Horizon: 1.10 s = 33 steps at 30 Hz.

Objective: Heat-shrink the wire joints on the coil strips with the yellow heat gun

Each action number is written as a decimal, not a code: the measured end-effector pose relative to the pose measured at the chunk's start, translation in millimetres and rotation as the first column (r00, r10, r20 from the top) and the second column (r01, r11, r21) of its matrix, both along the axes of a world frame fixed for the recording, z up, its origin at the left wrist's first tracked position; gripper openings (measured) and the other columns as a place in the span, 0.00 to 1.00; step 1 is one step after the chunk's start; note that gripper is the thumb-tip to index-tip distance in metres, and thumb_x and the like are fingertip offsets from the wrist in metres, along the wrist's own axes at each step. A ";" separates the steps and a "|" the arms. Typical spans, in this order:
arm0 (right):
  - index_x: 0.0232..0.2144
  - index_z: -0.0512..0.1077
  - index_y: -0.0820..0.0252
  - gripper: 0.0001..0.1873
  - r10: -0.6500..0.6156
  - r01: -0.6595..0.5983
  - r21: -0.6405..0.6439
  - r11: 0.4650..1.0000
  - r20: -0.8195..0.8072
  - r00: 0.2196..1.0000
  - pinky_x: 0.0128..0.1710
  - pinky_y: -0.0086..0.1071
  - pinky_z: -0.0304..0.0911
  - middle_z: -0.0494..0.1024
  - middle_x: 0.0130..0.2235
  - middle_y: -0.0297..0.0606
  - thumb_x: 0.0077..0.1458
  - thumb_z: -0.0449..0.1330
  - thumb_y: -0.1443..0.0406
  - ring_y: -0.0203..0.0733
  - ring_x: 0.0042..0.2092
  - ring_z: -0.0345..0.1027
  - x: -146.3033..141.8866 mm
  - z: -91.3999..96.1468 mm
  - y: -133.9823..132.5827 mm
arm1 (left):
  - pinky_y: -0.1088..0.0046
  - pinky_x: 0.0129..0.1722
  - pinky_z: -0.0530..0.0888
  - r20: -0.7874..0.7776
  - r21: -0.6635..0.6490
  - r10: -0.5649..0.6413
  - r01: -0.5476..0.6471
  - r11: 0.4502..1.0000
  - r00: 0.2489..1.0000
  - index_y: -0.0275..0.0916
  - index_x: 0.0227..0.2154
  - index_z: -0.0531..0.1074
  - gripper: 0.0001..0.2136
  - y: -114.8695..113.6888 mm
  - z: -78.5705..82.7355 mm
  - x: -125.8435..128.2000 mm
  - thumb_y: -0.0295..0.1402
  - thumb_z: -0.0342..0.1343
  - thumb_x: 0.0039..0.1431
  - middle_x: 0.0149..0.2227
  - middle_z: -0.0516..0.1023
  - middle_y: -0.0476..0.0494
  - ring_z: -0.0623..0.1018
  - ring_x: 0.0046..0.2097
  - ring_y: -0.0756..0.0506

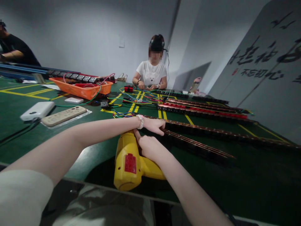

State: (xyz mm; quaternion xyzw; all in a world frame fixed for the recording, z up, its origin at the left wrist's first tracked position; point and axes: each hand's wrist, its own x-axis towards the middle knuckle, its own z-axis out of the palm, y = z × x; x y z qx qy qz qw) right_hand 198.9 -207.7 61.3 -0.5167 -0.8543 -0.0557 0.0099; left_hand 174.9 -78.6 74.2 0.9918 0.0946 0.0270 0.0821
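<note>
A yellow heat gun (127, 144) is lying on the green tabletop (98, 153) at the lower centre of the frame, its red label facing the camera and its handle pointing right. The person's right grip (150, 147) is hanging over its upper side near the middle, an index finger extending towards the left wrist; I cannot tell whether it is clamping anything. The left grip (154, 125) is reaching across beyond the gun, a pale scrunchie (140, 121) circling its wrist. Its fingers are bending beside dark strips with copper-coloured lines (197, 142), which are stretching towards the right edge; I cannot tell whether they are closing on one. At middle left, a beige keypad (64, 116) is lying beside a white device (37, 110), while an orange basket (80, 91) is standing farther back. A co-worker in a white T-shirt (151, 73) is sitting at upper centre.
</note>
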 end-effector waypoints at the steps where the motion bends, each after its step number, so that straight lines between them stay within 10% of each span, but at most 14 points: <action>1: 0.58 0.44 0.68 0.38 0.003 -0.003 0.007 1.000 0.002 1.000 0.28 0.33 0.60 0.74 0.33 0.44 0.42 0.48 0.74 0.47 0.34 0.70 -0.2 -0.5 0.1 | 0.76 0.32 0.64 -0.010 0.016 0.001 -0.001 1.000 1.000 0.35 0.35 0.65 0.16 0.6 0.5 -2.4 0.42 0.50 0.47 0.37 0.68 0.45 0.67 0.34 0.50; 13: 0.60 0.34 0.66 0.43 -0.049 0.050 -0.057 0.997 0.016 0.999 0.29 0.33 0.58 0.74 0.36 0.45 0.42 0.48 0.73 0.47 0.36 0.69 -0.8 4.1 -0.2 | 0.72 0.37 0.63 0.098 0.186 0.162 -0.178 0.966 0.982 0.33 0.37 0.66 0.20 38.6 -5.7 3.2 0.46 0.47 0.51 0.43 0.65 0.39 0.68 0.41 0.45; 21: 0.60 0.24 0.65 0.45 -0.048 0.048 -0.091 0.995 0.001 0.999 0.31 0.33 0.56 0.74 0.38 0.46 0.45 0.47 0.72 0.46 0.37 0.69 -1.5 6.7 -1.2 | 0.76 0.31 0.62 0.133 0.126 0.171 -0.187 0.974 0.976 0.36 0.38 0.68 0.25 78.2 -8.0 -58.1 0.54 0.46 0.48 0.36 0.72 0.43 0.70 0.34 0.49; 33: 0.59 0.22 0.62 0.46 -0.057 0.055 -0.141 0.988 -0.010 0.998 0.31 0.32 0.53 0.73 0.37 0.44 0.47 0.48 0.71 0.45 0.35 0.67 -0.3 5.2 -2.5 | 0.75 0.30 0.62 0.197 -0.002 0.274 -0.279 0.960 0.941 0.35 0.33 0.71 0.25 70.1 -8.2 -90.0 0.53 0.44 0.51 0.31 0.74 0.43 0.70 0.30 0.50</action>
